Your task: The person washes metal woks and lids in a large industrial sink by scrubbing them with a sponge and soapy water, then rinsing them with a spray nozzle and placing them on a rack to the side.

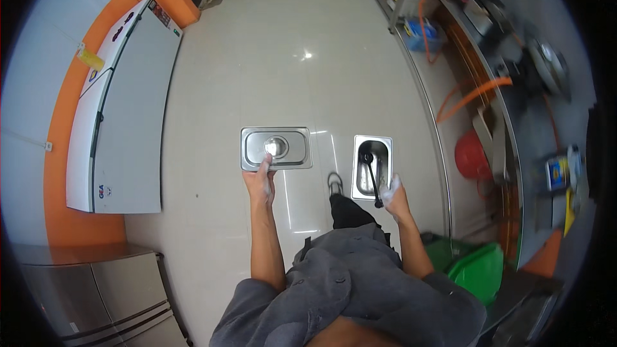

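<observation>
In my left hand (260, 185) is a rectangular stainless steel pan lid (295, 154) with a round, shiny recess at its middle. My thumb lies on top and the other fingers go underneath; I cannot tell whether a pan is below it. A narrower, deep stainless steel food pan (355, 167) is in my right hand (396, 198), gripped by its right rim. Inside it rests a black-handled utensil (373, 183), probably a ladle, its handle sticking out over the near rim. Something whitish covers the fingers of both hands, perhaps thin gloves.
White chest freezers (138, 109) line the left wall, with a steel fridge (122, 289) nearer. On the right, a metal shelf (508, 135) carries kitchen gear and an orange hose (472, 97). A green bin (479, 273) stands close by my right arm. Pale tiled floor (283, 64) stretches ahead.
</observation>
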A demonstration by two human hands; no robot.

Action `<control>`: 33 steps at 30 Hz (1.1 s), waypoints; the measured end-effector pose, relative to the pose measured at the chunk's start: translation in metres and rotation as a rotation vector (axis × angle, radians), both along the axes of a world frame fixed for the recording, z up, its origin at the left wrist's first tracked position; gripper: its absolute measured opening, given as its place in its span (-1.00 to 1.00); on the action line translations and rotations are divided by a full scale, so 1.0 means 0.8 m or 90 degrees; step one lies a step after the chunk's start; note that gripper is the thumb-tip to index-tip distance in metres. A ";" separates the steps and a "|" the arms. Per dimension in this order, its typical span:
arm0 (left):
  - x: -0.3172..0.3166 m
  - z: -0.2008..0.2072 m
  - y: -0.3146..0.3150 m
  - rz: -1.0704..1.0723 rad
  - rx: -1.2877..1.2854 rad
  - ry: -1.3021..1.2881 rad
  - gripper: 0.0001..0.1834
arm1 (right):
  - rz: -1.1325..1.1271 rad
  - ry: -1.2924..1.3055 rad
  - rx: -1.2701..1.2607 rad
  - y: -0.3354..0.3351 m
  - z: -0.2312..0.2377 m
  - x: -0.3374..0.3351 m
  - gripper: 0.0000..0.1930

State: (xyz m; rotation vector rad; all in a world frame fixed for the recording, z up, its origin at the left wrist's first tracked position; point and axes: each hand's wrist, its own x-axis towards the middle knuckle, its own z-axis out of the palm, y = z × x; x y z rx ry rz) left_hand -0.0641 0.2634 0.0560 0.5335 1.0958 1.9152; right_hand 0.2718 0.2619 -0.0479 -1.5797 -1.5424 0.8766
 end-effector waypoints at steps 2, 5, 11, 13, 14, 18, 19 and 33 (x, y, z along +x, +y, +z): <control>-0.007 -0.043 0.040 0.019 -0.089 -0.021 -0.63 | 0.021 -0.050 0.010 0.039 -0.038 0.000 -0.69; -0.084 -0.052 0.134 0.023 -0.141 0.105 -0.62 | 0.035 0.077 -0.239 0.184 0.023 -0.078 -0.70; -0.206 -0.073 0.390 0.246 -0.276 0.173 -0.70 | 0.146 -0.035 -0.072 0.570 -0.037 -0.185 -0.65; -0.268 -0.101 0.472 0.268 -0.305 0.296 -0.69 | 0.145 -0.095 -0.187 0.685 -0.017 -0.250 -0.64; -0.293 -0.104 0.537 0.289 -0.292 0.392 -0.69 | 0.138 -0.086 -0.186 0.743 -0.016 -0.274 -0.62; -0.349 -0.091 0.799 0.098 -0.364 0.563 -0.73 | 0.059 -0.073 -0.262 0.893 0.052 -0.312 -0.54; -0.360 -0.094 0.877 0.081 -0.338 0.574 -0.73 | 0.031 -0.058 -0.271 0.932 0.055 -0.318 -0.53; -0.510 0.018 1.659 0.181 -0.309 0.683 -0.73 | 0.141 -0.065 -0.285 1.732 0.089 -0.505 -0.64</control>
